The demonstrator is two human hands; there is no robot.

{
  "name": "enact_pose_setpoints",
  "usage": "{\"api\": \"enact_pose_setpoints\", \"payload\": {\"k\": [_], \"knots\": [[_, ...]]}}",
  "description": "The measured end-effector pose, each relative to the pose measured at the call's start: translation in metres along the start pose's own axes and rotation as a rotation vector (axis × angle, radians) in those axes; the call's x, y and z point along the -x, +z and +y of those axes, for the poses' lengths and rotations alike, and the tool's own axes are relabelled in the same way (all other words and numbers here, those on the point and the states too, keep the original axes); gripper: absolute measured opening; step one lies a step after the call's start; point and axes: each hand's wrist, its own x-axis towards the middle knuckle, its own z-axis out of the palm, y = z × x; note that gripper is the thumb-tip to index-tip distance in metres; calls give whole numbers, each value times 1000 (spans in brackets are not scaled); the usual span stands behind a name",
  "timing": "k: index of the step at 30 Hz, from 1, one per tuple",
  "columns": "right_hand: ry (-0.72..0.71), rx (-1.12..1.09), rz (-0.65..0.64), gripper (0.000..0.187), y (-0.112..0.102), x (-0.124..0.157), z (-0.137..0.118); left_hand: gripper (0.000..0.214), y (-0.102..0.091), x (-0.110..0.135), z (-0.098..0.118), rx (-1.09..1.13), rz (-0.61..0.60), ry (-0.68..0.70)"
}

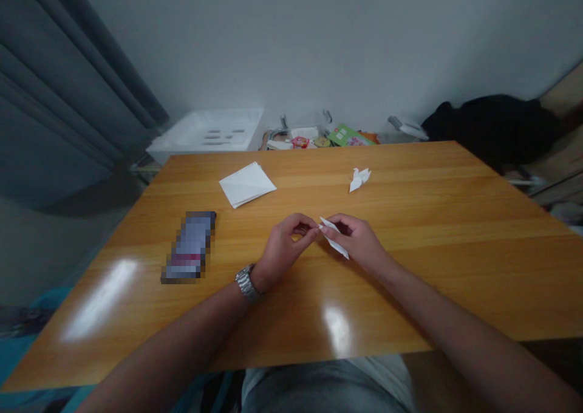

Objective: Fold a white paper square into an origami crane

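My left hand (pixel 285 249) and my right hand (pixel 355 240) are close together above the middle of the wooden table (pixel 432 225). Between them is a narrow strip of folded white paper (pixel 334 237). My right fingers pinch it, and my left fingertips pinch its near end. Part of the paper is hidden by my fingers. A small white origami crane (pixel 359 179) stands farther ahead, beyond my right hand. A metal wristwatch (pixel 248 282) circles my left wrist.
A stack of white paper squares (pixel 247 184) lies ahead of my left hand. A pixelated smartphone (pixel 189 246) lies to its left. Beyond the table stand a white plastic container (pixel 209 130), assorted packets (pixel 314 138) and a black cloth heap (pixel 492 130).
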Motion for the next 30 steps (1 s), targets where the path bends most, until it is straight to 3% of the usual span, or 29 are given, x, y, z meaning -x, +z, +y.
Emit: {"api": "enact_pose_setpoints", "payload": {"k": [15, 30], "knots": [[30, -162, -12, 28, 6, 3, -6, 23, 5, 0, -5, 246, -25, -46], [14, -118, -36, 28, 4, 2, -1, 21, 6, 0, -7, 175, -36, -10]]}}
